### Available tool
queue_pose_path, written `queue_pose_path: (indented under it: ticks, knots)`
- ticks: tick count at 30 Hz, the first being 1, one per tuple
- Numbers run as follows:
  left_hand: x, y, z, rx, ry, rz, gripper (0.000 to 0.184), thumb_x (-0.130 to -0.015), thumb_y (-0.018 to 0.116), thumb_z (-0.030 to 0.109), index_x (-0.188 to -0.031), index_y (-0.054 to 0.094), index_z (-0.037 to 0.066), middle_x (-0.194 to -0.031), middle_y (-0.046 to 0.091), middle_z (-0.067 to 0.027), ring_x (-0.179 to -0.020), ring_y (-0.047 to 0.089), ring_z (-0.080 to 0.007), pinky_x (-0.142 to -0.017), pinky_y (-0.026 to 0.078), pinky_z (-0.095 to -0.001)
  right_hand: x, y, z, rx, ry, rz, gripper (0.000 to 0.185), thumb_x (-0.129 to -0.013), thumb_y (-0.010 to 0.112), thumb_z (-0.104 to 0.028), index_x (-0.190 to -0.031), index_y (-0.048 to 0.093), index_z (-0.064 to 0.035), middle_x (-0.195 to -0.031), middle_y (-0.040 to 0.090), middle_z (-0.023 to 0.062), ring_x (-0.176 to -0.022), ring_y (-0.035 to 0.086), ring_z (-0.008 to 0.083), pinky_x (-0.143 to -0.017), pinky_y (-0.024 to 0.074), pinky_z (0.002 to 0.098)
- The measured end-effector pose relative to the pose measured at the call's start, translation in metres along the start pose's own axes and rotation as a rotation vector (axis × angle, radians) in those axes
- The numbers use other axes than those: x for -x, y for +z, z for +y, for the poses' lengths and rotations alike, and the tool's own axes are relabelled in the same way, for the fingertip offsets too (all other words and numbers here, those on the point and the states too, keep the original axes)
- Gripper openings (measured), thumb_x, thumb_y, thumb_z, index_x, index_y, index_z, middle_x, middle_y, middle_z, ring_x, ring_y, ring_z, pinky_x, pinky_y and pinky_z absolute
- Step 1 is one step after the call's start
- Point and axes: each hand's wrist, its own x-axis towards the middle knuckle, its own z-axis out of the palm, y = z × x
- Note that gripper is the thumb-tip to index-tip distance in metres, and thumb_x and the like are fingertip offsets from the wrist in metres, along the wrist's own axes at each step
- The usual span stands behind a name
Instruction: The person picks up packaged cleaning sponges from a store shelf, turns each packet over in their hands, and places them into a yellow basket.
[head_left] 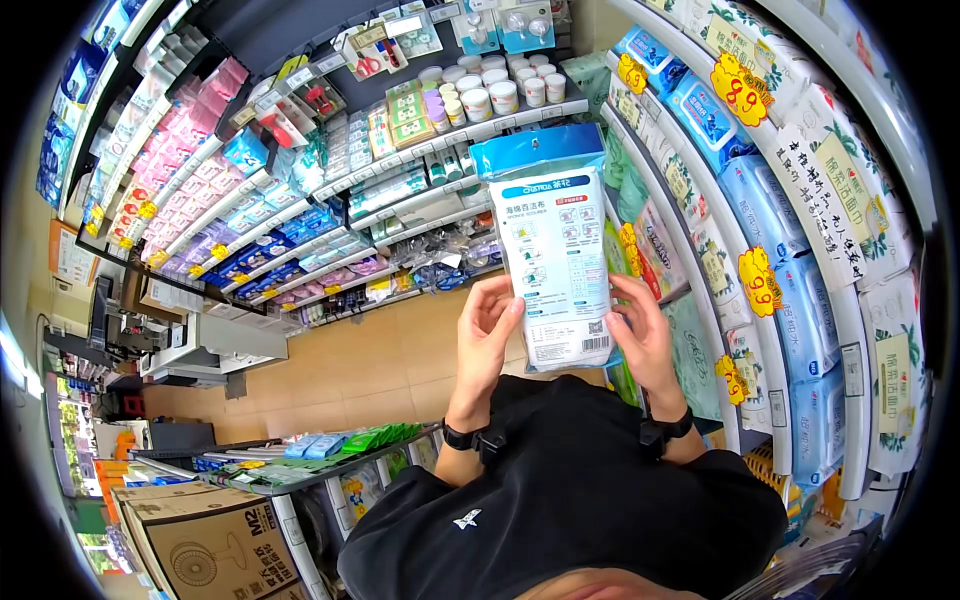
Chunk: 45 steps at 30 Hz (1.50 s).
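Shop aisle with a tan tiled floor (370,380), lined by stocked shelving and seen from above the wearer's black shirt (560,480). A flat sponge-scourer packet (560,260), white with a blue header (545,150), is held off the shelves in front of the chest, its header pointing away and its printed text facing the wearer. The left hand (487,335) grips the lower left edge and the right hand (645,335) the lower right edge; both hands are partly curled, pinching between thumbs on the printed face and fingers at the sides or behind. Such a grip probably keeps the panel level and most of its print uncovered, the barcode (594,343) lying between the thumbs. Beyond the header, white tubs (503,95) stand in rows close to the front edge of the back shelf (480,130), toward its right corner. Right-hand shelves (852,430), carrying blue packs (805,310), curve close to the right hand, so sideways movement there appears tighter; the floor to the left seems to offer more room. Green packets (375,437) lie along the far edge of the low shelf (292,530), beside a fan carton (200,540).
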Motion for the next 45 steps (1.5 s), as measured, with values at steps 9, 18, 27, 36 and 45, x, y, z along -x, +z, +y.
queue_pose_path:
  ticks: [9, 18, 27, 36, 45]
  knots:
    - [-0.003, -0.004, -0.001, 0.010, -0.015, -0.010, 0.032, -0.097, 0.064, 0.006, -0.126, 0.052, -0.002, -0.121, 0.061, -0.0098, -0.109, 0.061, -0.0138, -0.096, 0.048, -0.0288, -0.002, 0.000, 0.000, 0.100, -0.059, 0.011, 0.042, -0.091, 0.062, 0.000, -0.133, 0.055, 0.0026, -0.133, 0.052, 0.0138, -0.117, 0.055, 0.0203, -0.092, 0.0473, 0.0303]
    - [-0.004, -0.008, -0.005, 0.014, -0.043, -0.029, 0.033, -0.098, 0.064, 0.007, -0.127, 0.052, -0.001, -0.124, 0.060, -0.0092, -0.110, 0.061, -0.0133, -0.095, 0.048, -0.0284, -0.002, -0.001, 0.002, 0.087, -0.027, 0.014, 0.043, -0.091, 0.062, 0.002, -0.133, 0.055, 0.0025, -0.132, 0.053, 0.0132, -0.116, 0.056, 0.0193, -0.090, 0.0474, 0.0294]
    - [-0.004, -0.006, -0.002, -0.027, -0.041, -0.030, 0.031, -0.100, 0.060, 0.010, -0.128, 0.053, -0.001, -0.121, 0.061, -0.0088, -0.109, 0.061, -0.0130, -0.093, 0.049, -0.0287, -0.001, -0.003, 0.005, 0.047, -0.005, 0.003, 0.043, -0.092, 0.062, 0.000, -0.134, 0.053, 0.0023, -0.131, 0.053, 0.0131, -0.116, 0.056, 0.0191, -0.091, 0.0468, 0.0303]
    - [-0.002, -0.006, -0.004, -0.025, -0.077, 0.002, 0.027, -0.105, 0.052, 0.019, -0.125, 0.055, 0.002, -0.114, 0.064, -0.0068, -0.104, 0.063, -0.0136, -0.088, 0.052, -0.0303, 0.002, -0.006, 0.010, 0.024, 0.009, 0.013, 0.045, -0.091, 0.063, 0.001, -0.135, 0.053, 0.0024, -0.129, 0.055, 0.0127, -0.116, 0.056, 0.0185, -0.092, 0.0466, 0.0306]
    - [0.003, -0.011, -0.013, 0.029, -0.068, -0.044, 0.018, -0.101, 0.056, 0.008, -0.119, 0.055, 0.002, -0.112, 0.063, -0.0058, -0.099, 0.061, -0.0104, -0.086, 0.050, -0.0268, 0.005, -0.006, 0.008, -0.032, 0.052, -0.016, 0.055, -0.089, 0.066, 0.001, -0.140, 0.047, -0.0003, -0.130, 0.056, 0.0132, -0.115, 0.056, 0.0184, -0.094, 0.0447, 0.0305]
